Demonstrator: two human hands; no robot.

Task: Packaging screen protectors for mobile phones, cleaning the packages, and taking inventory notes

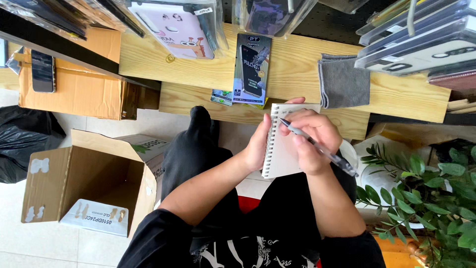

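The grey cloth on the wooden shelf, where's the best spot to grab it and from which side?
Pinch the folded cloth at its lower edge, which lies nearest the right hand, coming from above. It lies flat on the wooden shelf, with hanging packages crowding its right side.

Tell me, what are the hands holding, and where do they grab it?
The left hand grips a spiral notebook by its wire-bound edge. The right hand pinches a pen near the tip.
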